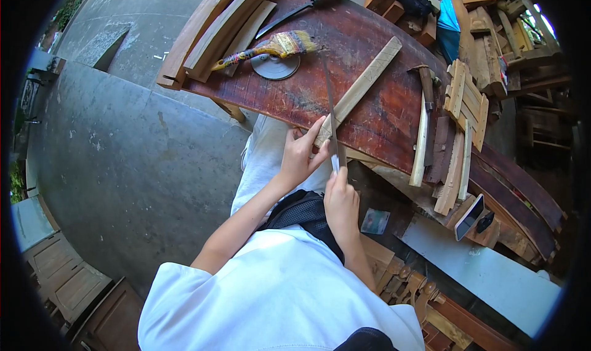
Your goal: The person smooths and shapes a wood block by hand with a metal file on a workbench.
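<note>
A light wooden strip with pencil-like marks lies slantwise on the reddish-brown table, its near end at the table's front edge. My left hand grips that near end, fingers on the wood. A thin saw blade crosses the strip just beside those fingers, pointing away from me. Its handle, whitish where it shows, is in my right hand, closed around it below the table edge.
On the table lie a brush, a metal disc, a long dark-handled tool, curved wooden pieces and a hammer. Wood pieces are heaped at the right, near a phone.
</note>
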Demonstrator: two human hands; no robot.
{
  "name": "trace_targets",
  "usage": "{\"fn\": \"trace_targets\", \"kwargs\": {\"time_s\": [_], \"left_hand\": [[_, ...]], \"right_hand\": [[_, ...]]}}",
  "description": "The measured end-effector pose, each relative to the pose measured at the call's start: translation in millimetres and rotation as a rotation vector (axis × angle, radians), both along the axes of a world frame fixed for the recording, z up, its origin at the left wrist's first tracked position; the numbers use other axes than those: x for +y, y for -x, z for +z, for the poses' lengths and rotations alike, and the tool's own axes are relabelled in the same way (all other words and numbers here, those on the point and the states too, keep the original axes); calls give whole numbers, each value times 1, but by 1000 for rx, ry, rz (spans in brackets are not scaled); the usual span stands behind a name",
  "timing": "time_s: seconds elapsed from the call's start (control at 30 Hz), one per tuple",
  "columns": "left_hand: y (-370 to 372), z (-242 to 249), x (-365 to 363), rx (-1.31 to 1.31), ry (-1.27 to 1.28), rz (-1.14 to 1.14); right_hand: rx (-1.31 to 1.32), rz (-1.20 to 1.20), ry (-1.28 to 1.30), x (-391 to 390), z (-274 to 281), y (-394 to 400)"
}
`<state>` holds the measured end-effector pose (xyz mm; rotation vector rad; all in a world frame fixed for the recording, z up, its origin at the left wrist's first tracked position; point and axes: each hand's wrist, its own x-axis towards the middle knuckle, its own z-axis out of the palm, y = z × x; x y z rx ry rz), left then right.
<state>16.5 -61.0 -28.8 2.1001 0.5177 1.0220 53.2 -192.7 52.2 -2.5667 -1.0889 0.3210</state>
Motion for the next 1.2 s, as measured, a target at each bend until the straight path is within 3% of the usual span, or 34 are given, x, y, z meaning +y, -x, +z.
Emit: {"fn": "trace_targets", "kwargs": {"time_s": [0.23,0.5,0.67,0.77,0.97,1.2], "left_hand": [[1,3,-2,-10,23,-21],[2,1,-3,-47,33,-27],[7,6,-1,74,129,-79],[4,4,-1,14,31,-33],[5,8,-5,36,133,-54],[3,3,-2,30,42,-15]], "right_hand": [[-11,19,8,25,4,-14],[29,-2,74,-1,7,2],[56,41,16,27,2,-19],[23,6,53,10,5,-6],[92,-15,41,14,5,-9],[83,-14,77,5,11,2]]}}
